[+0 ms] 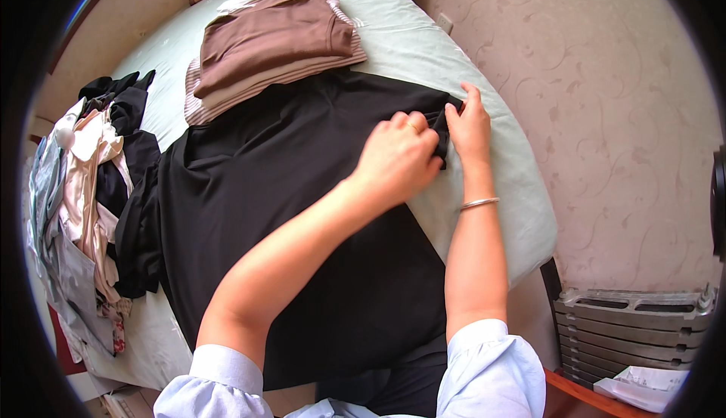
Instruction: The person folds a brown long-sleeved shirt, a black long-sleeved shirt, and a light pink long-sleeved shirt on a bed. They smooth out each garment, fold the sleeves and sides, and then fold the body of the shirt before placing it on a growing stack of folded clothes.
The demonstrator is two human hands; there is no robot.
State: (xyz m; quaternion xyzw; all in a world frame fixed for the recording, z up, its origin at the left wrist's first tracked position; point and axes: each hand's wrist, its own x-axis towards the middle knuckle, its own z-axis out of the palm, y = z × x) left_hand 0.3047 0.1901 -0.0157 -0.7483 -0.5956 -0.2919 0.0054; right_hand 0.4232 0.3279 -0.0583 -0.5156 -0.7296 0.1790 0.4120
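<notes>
A black short-sleeved shirt (302,168) lies spread over the bed in front of me, its lower end hanging toward my lap. My left hand (401,153) reaches across it to the right sleeve, fingers curled closed on the fabric. At the outer edge of that same sleeve, my right hand (470,127) has the cloth between thumb and fingers. The fabric is bunched between both hands. The shirt's other sleeve (140,229) lies loose at the left.
Beyond the shirt sits a stack of folded clothes (280,36), brown over striped. A heap of loose clothes (83,199) covers the bed's left side. The pale green bed sheet (514,199) ends at the right, near a patterned wall (590,116) and a grey metal radiator (628,331).
</notes>
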